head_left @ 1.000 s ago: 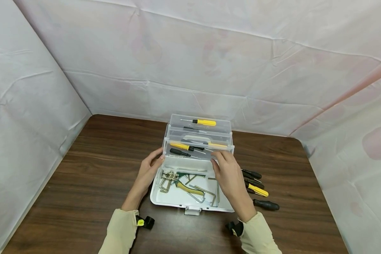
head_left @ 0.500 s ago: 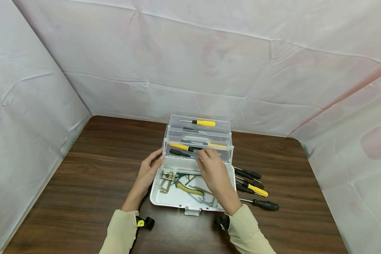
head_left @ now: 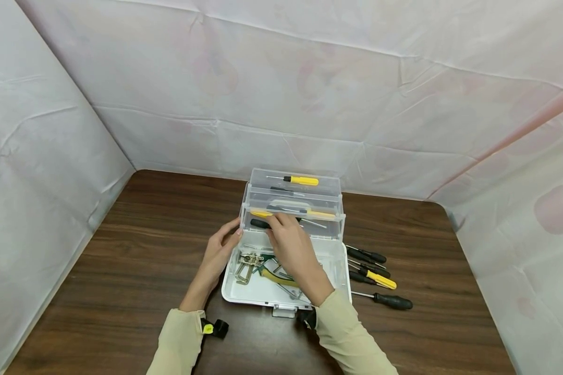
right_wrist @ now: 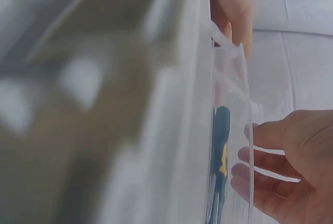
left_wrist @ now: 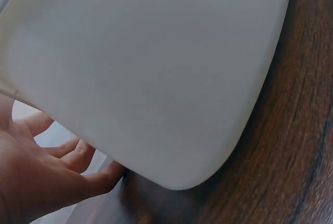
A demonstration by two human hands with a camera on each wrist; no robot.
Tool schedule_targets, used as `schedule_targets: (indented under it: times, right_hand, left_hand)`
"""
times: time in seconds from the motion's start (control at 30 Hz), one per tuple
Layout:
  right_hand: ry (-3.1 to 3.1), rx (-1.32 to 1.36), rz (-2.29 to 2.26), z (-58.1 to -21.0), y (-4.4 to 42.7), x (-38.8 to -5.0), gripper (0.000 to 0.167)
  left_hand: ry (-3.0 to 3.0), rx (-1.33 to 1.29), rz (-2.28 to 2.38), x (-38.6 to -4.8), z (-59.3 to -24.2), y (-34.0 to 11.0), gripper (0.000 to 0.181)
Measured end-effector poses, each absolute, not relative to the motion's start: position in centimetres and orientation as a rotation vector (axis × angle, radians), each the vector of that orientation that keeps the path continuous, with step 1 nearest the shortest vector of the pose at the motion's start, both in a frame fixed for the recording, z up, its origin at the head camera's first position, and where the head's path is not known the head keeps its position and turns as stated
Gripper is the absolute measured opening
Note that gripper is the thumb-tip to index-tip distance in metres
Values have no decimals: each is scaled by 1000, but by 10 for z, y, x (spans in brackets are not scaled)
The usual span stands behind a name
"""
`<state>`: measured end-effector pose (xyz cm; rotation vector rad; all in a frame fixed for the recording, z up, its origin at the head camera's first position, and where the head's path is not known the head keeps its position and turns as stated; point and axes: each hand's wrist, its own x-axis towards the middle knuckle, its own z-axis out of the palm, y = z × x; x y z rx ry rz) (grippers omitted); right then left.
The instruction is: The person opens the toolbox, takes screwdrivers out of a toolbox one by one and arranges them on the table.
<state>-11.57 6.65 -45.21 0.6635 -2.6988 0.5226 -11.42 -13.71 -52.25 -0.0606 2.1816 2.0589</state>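
A white toolbox stands with its clear tiered trays raised at the back. My left hand holds its left side near the trays; the left wrist view shows the fingers reaching past the edge of a white panel. Over the left part of the lowest tray is my right hand, partly covering a black-handled screwdriver and a yellow one. In the right wrist view its bent, spread fingers are at the clear tray wall, beside a dark-handled tool. Nothing is seen pinched between them.
Hex keys and yellow-green-handled pliers lie in the toolbox base. To its right, several screwdrivers rest on the wooden table, the nearest with a black handle. A yellow screwdriver lies in the top tray. Pale cloth walls surround the table.
My right hand has travelled leftward along the lowest tray, from its right end to its left part, uncovering the screwdrivers on the right. The left hand has kept its place.
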Motion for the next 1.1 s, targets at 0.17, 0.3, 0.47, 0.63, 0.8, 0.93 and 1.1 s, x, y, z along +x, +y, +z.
schedule_targets:
  times: [0.17,0.3,0.47,0.63,0.8,0.93,1.1]
  right_hand:
    - [-2744,671,503,-453,55,-120,25]
    - [-2783,687,445,-454,48,-123,29]
    - [-2791,699,360,-453,43,-124,32]
    - [-2783,710,276,-454,40,-124,32]
    - [-2782,705,244,-456,40,-123,35]
    - [-2776,704,228,-457,41,-123,36]
    - [-2776,707,220,-458,42,-123,36]
  left_hand:
    - [2184,-61,2047,-114,-521,-138,51]
    - [2203,-62,2038,-113,-521,-139,51]
    - [2218,-63,2028,-112,-521,-138,50]
    - [2225,-56,2026,-112,-519,-140,50]
    - [2211,-49,2024,-112,-519,-141,50]
    - [2197,-48,2038,-112,-519,-141,50]
    - [2189,-46,2051,-112,-519,-140,50]
